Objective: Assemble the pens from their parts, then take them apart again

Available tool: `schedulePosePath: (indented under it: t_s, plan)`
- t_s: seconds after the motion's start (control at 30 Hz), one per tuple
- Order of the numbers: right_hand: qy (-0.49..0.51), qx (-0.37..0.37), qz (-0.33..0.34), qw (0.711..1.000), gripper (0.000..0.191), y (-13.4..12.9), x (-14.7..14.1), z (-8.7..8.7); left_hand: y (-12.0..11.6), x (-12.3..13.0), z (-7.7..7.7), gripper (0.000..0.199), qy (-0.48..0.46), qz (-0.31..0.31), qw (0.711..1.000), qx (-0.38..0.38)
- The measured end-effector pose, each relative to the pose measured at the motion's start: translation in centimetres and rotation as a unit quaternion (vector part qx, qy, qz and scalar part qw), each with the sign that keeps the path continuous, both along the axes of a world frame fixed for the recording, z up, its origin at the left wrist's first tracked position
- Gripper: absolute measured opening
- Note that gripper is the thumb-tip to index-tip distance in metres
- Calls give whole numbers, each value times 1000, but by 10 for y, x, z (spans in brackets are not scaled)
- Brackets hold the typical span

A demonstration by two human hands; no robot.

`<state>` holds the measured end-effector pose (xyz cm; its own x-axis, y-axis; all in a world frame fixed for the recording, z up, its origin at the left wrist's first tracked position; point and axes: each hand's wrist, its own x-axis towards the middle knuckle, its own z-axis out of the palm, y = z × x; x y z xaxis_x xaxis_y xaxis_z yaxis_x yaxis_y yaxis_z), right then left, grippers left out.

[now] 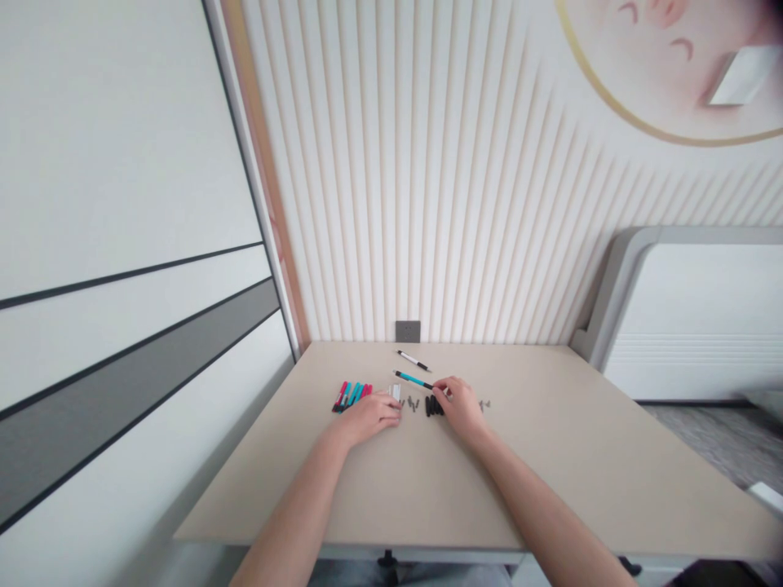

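Observation:
My right hand [460,405] has its thumb and fingers closed on the black end of a blue pen [414,379], which points away to the left. Under and beside that hand lie several short black pen grips [433,406] in a row. My left hand [371,416] rests on the table with fingers stretched out, next to some thin white pieces [395,393]; whether it touches them I cannot tell. Left of it are several pink and blue pen barrels [353,395], partly covered by the hand. Small grey pen parts [413,403] lie between my hands.
A white-and-black pen [413,360] lies farther back on the beige table [428,489]. More small parts [485,405] sit right of my right hand. A ribbed wall with a dark socket [408,331] borders the table's back; a white cabinet [152,391] flanks its left.

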<state>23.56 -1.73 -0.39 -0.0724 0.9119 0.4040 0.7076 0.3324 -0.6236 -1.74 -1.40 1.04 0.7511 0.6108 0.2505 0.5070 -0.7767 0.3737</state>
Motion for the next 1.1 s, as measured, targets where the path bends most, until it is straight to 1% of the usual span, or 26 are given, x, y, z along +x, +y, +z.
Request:
schedulePosePath:
  t_s: [0.2, 0.27, 0.37, 0.47, 0.53, 0.67, 0.73, 0.83, 0.97, 1.1]
  plan:
    - [8, 11, 4, 1000, 24, 1, 1, -3, -1, 0, 4, 21, 17, -14, 999, 33]
    - [12, 12, 5, 1000, 25, 1, 2, -3, -2, -1, 5, 18, 12, 1, 998, 55]
    - [18, 12, 13, 1000, 26, 1, 4, -1, -3, -3, 7, 21, -22, 68, 992, 101]
    - [20, 9, 33, 999, 26, -1, 3, 3, -2, -5, 9, 28, -84, 156, 973, 149]
    - [28, 9, 54, 998, 26, -2, 1, 5, 0, -6, 9, 32, -109, 178, 965, 161]
    - [67, -3, 71, 995, 29, -4, -5, 6, 1, -3, 7, 24, -82, 144, 978, 128]
    - [73, -13, 64, 995, 33, -3, -6, 5, 1, 0, 6, 22, -74, 147, 979, 117]
    - [72, -22, 54, 996, 42, -1, -5, 1, 1, 3, 4, 22, -95, 160, 976, 111]
    - [66, -35, 41, 996, 54, 0, -2, -1, 1, 4, 2, 24, -133, 151, 974, 101]
    - [60, -43, 34, 997, 59, 1, 1, -1, 1, 5, 0, 23, -150, 147, 974, 86]
